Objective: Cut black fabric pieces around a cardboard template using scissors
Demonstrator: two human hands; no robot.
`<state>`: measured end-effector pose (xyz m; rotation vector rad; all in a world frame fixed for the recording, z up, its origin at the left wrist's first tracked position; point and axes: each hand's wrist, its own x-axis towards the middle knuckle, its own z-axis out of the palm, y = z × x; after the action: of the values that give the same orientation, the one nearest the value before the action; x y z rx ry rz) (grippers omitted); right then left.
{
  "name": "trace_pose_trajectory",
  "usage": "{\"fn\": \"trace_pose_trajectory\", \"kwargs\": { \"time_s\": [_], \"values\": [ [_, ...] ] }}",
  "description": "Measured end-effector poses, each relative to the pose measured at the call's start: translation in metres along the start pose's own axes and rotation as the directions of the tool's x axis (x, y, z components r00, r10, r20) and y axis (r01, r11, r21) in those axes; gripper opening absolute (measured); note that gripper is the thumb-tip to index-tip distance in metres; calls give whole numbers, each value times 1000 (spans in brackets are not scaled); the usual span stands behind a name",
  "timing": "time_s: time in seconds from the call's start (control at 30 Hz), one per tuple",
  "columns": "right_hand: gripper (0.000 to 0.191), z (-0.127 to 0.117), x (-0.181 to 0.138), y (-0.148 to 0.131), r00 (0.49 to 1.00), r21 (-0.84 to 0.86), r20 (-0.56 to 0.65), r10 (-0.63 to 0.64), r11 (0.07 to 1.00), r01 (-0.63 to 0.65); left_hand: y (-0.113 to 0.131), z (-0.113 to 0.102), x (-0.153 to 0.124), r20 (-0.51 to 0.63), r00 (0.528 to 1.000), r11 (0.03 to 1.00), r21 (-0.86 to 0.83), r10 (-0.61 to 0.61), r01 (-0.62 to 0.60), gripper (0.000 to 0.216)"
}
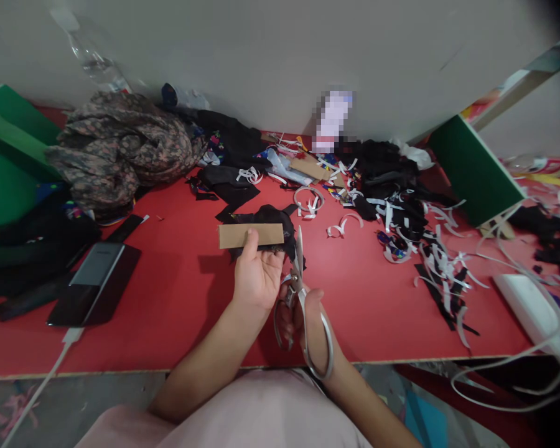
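Tan rectangular cardboard strip (269, 234) over crumpled black cloth (273, 216), mid red tabletop (182, 274); left hand (257, 277) pinching it, right hand (313, 314), fingers wrapped around silver metal scissors (300, 252): best keep that thumb clear of blades!

Left hand (260, 277) palm up, thumb (250, 244) pinching; right hand (313, 320) to its right (just beside), fingers (285, 320) curled.
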<state>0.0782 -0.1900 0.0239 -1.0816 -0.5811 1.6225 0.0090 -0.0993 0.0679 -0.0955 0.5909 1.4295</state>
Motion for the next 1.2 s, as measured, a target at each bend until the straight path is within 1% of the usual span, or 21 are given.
{"fn": "trace_pose_trajectory", "kwargs": {
  "time_s": [0.2,0.33,0.5,0.67,0.9,1.1,1.2],
  "values": [
    [59,1,-2,0,998,19,-40,45,999,-44,-1,1,-1,-11,1000,1000,24,1,-1,19],
    [61,0,0,4,997,34,-35,66,997,-65,-1,2,-1,-11,1000,1000,29,-4,4,19],
    [62,-1,4,3,999,52,-27,26,998,-25,-1,2,-2,-9,1000,999,34,-6,6,21],
    [60,1,6,-2,1000,55,-11,15,998,-15,-1,1,-1,-6,1000,999,47,-18,19,21],
    [54,6,-2,-7,998,21,-51,26,999,-25,-1,2,-2,-6,1000,999,32,-11,11,20],
    [60,5,5,-7,999,45,-39,26,999,-24,-1,1,-4,-22,999,999,40,-30,31,20],
    [60,5,7,-8,998,39,-45,43,998,-41,-2,1,-4,-30,999,999,39,-35,36,21]
  ]
}}
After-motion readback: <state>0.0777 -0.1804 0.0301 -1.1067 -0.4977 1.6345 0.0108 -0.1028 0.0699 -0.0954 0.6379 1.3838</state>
